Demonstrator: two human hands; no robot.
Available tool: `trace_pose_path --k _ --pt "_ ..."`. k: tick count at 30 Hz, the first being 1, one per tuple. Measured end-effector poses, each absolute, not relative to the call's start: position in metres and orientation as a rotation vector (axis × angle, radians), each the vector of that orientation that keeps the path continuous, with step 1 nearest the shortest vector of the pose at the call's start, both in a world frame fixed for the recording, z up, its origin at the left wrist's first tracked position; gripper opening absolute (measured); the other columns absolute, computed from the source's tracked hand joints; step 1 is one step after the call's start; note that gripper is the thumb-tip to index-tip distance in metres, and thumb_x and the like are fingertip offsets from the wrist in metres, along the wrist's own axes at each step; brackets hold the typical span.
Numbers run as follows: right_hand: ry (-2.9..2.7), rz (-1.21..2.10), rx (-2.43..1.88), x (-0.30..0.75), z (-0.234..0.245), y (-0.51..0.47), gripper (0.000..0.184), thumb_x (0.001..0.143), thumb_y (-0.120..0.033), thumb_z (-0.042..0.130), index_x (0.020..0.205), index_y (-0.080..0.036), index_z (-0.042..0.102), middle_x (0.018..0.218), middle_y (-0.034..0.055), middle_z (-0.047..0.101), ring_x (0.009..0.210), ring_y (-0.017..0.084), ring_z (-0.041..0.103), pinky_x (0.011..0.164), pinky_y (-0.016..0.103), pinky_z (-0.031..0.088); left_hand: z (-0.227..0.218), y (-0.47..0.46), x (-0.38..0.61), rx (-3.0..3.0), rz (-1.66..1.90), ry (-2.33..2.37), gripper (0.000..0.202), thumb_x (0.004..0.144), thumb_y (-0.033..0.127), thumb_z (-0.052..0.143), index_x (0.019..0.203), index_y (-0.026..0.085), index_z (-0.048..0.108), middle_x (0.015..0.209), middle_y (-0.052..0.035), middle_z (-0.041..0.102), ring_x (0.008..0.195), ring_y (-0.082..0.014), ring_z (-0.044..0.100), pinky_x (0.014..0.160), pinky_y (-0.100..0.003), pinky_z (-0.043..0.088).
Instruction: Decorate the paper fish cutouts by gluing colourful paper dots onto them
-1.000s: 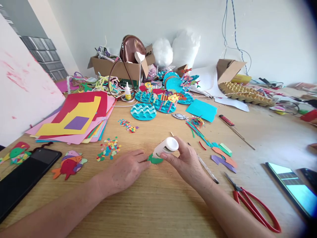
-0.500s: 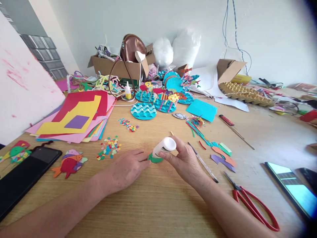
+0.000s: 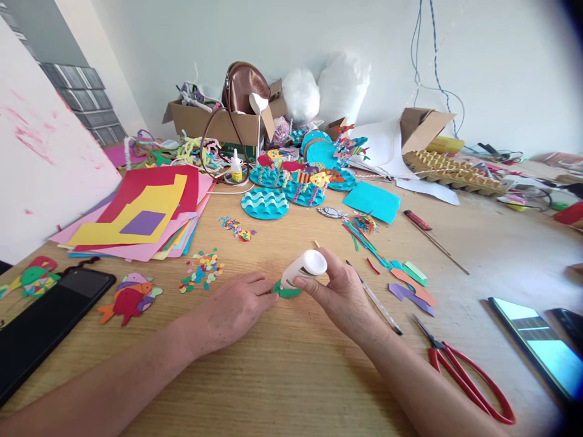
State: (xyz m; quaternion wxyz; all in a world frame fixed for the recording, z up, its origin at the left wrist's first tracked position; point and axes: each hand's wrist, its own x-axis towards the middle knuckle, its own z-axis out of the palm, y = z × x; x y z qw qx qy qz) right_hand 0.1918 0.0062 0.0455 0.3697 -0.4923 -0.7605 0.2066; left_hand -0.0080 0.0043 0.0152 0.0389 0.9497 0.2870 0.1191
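Note:
A white squeeze glue bottle (image 3: 304, 267) is tilted nozzle-down, with the fingers and thumb of my right hand (image 3: 344, 297) wrapped round it. Its tip is hidden over a small green paper cutout (image 3: 288, 294) on the table. My left hand (image 3: 234, 312) lies flat at the left, its outstretched fingertips touching the cutout's edge. Beside my right hand lies a pen (image 3: 379, 303). To the left are loose paper dots (image 3: 201, 271) and several paper fish (image 3: 130, 298). Red-handled scissors (image 3: 473, 382) rest at the right.
Stacked coloured paper (image 3: 136, 212) and a black phone (image 3: 50, 328) are at left. Blue wavy paper discs (image 3: 265, 204), a blue sheet (image 3: 371, 202) and a cutter (image 3: 417, 220) lie further back. A cardboard box (image 3: 195, 123) stands by the wall. Another phone (image 3: 537, 346) lies at right.
The glue bottle and both hands look almost unmoved. The whole view has shifted very slightly.

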Motion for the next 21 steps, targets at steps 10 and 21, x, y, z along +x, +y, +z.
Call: trace_pose_path --k 10,21 --pt "-2.006 0.530 -1.284 0.1921 0.0487 0.0072 0.021 0.075 -0.035 0.059 0.071 -0.020 0.046 0.065 -0.0029 0.052 0.060 0.012 0.046 0.053 0.022 0.033 0.0137 0.0061 -0.0090 2.922 0.339 0.862 0.024 0.089 0.012 0.036 0.101 0.017 0.057 0.101 -0.0045 0.057 0.095 -0.0194 0.049 0.081 -0.033 0.044" --pt "-1.996 0.523 -1.345 0.1968 0.0531 0.0060 0.020 0.076 -0.035 0.060 0.073 -0.019 0.049 0.068 -0.0019 0.054 0.064 0.012 0.048 0.056 0.022 0.034 0.0159 0.0051 -0.0092 2.942 0.364 0.854 0.026 0.090 0.012 0.034 0.101 0.017 0.057 0.103 -0.0051 0.058 0.095 -0.0194 0.050 0.081 -0.033 0.045"
